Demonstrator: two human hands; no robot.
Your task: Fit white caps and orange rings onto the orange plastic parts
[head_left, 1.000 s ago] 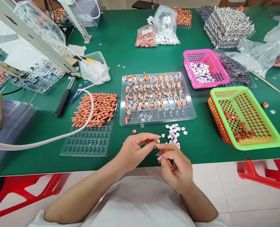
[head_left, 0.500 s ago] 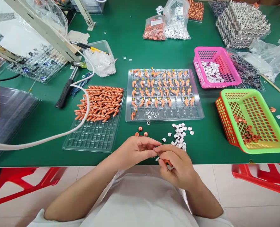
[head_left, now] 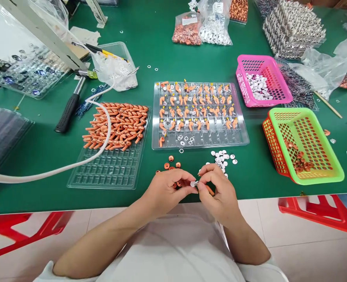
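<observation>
In front of my chest both hands meet over the table's near edge. My left hand (head_left: 168, 191) pinches a small white disc (head_left: 193, 183) between thumb and index finger. The thumb and a finger of my right hand (head_left: 222, 197) close at the disc's right side. An orange curved tube (head_left: 210, 190) shows partly inside my right hand; the fingers hide the rest. Several copper-coloured cups (head_left: 171, 158) lie loose just beyond my left hand. Loose white discs (head_left: 220, 159) are scattered past my right fingers. Farther out is a clear tray (head_left: 229, 139) with rows of orange curved pieces and white rings.
At left, a tray (head_left: 103, 178) of copper-coloured tubes lies under a white cable (head_left: 73, 166), near a hammer (head_left: 70, 105). To the right stand a pink basket (head_left: 286, 92) of white pieces and a green basket (head_left: 334, 172) holding copper-coloured parts. Filled bags (head_left: 187, 31) lie at the back.
The white disc now sits between the fingertips of both hands, facing up more. My right index finger has lifted and bent. The whole view has shifted slightly.
</observation>
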